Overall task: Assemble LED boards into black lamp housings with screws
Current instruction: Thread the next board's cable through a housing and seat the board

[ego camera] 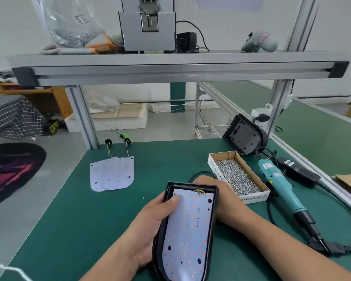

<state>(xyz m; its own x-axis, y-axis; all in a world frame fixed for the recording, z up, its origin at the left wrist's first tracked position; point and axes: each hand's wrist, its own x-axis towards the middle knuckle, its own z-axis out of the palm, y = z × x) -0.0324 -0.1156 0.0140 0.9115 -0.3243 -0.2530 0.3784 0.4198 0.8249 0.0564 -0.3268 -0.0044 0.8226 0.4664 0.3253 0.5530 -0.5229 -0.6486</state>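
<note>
A cardboard box (253,197) of screws (235,177), a teal electric screwdriver (278,179) and a second housing (243,136) sit to the right. Spare LED boards (112,173) lie farther back on the green worktop (89,209), under an aluminium shelf (170,59). The left hand (156,216) grips the black lamp housing (158,250) above the near edge, thumb on the LED board (190,226) inside. The right hand (209,183) is behind it, its grip hidden.

right grip (221,191) fingers: hidden behind housing (193,185) | housing bottom: cut by frame edge
</note>
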